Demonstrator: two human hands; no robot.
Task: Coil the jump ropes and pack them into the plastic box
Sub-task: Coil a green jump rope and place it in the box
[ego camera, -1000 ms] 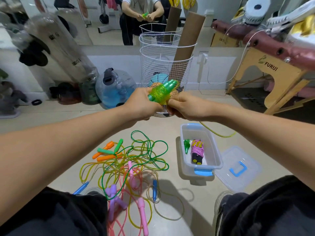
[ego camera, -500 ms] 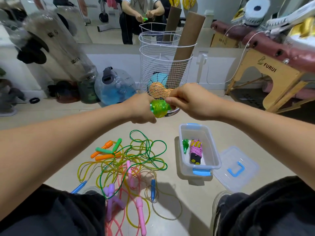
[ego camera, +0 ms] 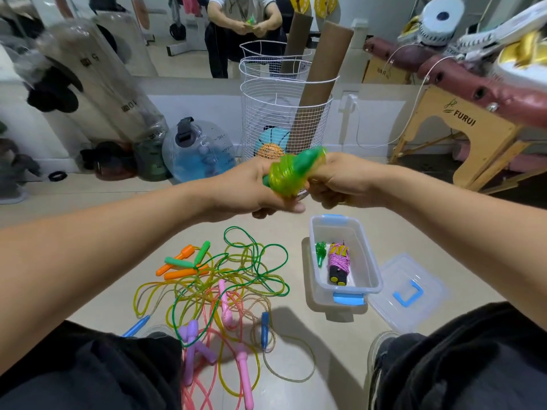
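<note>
Floor, nearest, at 6 to 7 o'clock: loose tangle of jump ropes (ego camera: 213,294), yellow, green and pink cords crossing, with pink, purple, blue, orange and green handles among them. At 4 o'clock: clear plastic box (ego camera: 370,273) with blue latches, open, holding a purple-wound rope bundle (ego camera: 338,263) and a small green bundle (ego camera: 321,252) side by side. Just beside the box at its 4 o'clock: clear lid (ego camera: 414,294) with blue handle, flat on the floor. Centre, raised above the floor: left hand (ego camera: 251,189) and right hand (ego camera: 340,182), both clenched on a green coiled rope (ego camera: 291,173) held between them. Beyond, at 12 o'clock: white wire basket (ego camera: 284,119) holding a cardboard tube (ego camera: 319,93).
</note>
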